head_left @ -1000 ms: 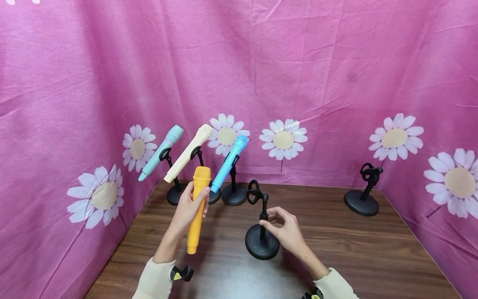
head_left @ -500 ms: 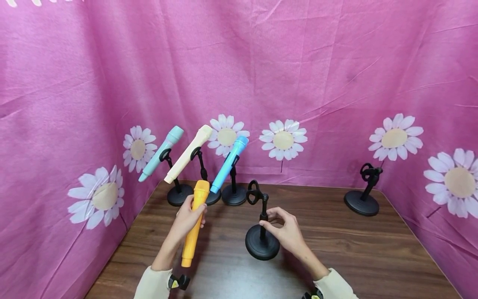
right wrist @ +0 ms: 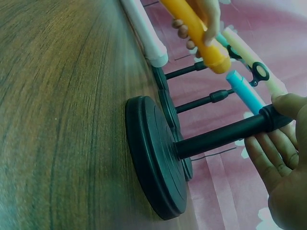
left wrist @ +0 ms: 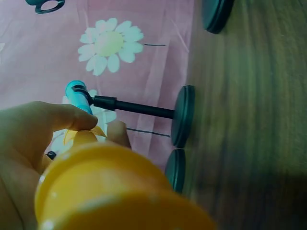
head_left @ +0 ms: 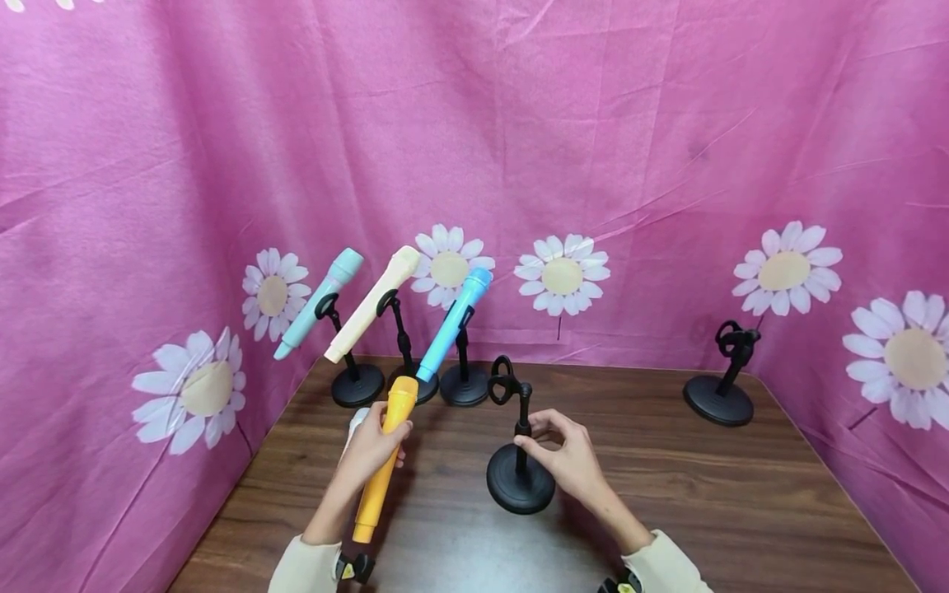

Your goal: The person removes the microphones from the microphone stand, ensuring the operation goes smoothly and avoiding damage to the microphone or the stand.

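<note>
My left hand (head_left: 371, 445) grips a yellow microphone (head_left: 380, 486) around its body, the head pointing up and away; its tail end looms large in the left wrist view. My right hand (head_left: 569, 461) pinches the collar of a black microphone stand (head_left: 511, 482) between thumb and fingers. That stand's round base rests on the table, and its clip ring holds nothing. Behind my left hand lies a white microphone (right wrist: 146, 36), mostly hidden in the head view. A gap separates the yellow microphone from the held stand.
Along the back left, a mint microphone (head_left: 322, 301), a cream microphone (head_left: 374, 305) and a blue microphone (head_left: 455, 321) lean in black stands. Another black stand (head_left: 721, 387) with no microphone stands at the far right. Pink flowered cloth (head_left: 638, 165) borders the wooden table (head_left: 667, 511).
My left hand has lowered the yellow microphone toward me and tilted it more, and the white microphone's end now shows behind the hand. My right hand and its stand have stayed put.
</note>
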`<state>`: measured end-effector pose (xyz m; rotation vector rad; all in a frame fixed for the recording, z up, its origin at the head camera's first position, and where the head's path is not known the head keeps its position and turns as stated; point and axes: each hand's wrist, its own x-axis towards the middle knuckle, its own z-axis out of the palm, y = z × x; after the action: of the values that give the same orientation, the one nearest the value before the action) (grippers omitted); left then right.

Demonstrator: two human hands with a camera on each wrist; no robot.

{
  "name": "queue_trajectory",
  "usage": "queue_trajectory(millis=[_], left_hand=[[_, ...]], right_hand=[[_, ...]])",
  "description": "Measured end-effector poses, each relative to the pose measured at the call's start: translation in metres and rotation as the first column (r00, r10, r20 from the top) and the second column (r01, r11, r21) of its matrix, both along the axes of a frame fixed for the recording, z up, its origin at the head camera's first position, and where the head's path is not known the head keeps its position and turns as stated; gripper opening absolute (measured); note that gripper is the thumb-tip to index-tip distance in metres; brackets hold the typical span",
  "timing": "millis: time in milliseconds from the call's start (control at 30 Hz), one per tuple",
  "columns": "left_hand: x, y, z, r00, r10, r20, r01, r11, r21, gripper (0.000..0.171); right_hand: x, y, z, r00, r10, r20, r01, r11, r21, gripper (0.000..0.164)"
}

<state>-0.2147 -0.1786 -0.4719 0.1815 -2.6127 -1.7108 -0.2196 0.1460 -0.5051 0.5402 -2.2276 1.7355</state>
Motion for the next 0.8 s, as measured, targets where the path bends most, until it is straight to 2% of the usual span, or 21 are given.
queue_trajectory(millis=[167, 300, 367, 467, 567, 600, 800], left_hand=[[0.002, 0.001, -0.005, 0.999, -0.027, 0.033, 0.028, 0.999, -0.035, 0.059], [0.002, 0.000, -0.012, 0.998, -0.020, 0.055, 0.023, 0.997, -0.071, 0.057], [0.001, 0.000, -0.016, 0.998, -0.008, 0.059, 0.015, 0.993, -0.121, 0.057], [-0.001, -0.002, -0.020, 0.999, 0.007, 0.039, 0.004, 0.960, -0.281, 0.057], [-0.001, -0.002, -0.022, 1.000, 0.021, 0.022, -0.010, 0.904, -0.427, 0.053], [-0.001, -0.002, -0.022, 1.000, 0.022, 0.016, -0.013, 0.891, -0.453, 0.052], [-0.001, -0.003, -0.023, 1.000, 0.025, 0.018, -0.013, 0.870, -0.494, 0.042]], right_hand=[[0.000, 0.000, 0.000, 1.000, 0.001, -0.005, -0.001, 1.000, -0.004, 0.025], [0.000, 0.000, -0.001, 1.000, 0.000, -0.003, 0.000, 1.000, -0.003, 0.025], [0.000, 0.000, -0.001, 1.000, -0.001, -0.002, 0.001, 1.000, 0.000, 0.025], [0.000, 0.000, -0.002, 1.000, -0.001, 0.000, 0.001, 1.000, 0.001, 0.025], [0.000, 0.000, -0.002, 1.000, 0.001, -0.001, -0.001, 1.000, 0.001, 0.025], [0.001, 0.000, -0.002, 1.000, 0.001, -0.001, -0.001, 1.000, 0.000, 0.025], [0.001, 0.000, -0.001, 1.000, -0.003, 0.004, 0.003, 1.000, 0.000, 0.025]])
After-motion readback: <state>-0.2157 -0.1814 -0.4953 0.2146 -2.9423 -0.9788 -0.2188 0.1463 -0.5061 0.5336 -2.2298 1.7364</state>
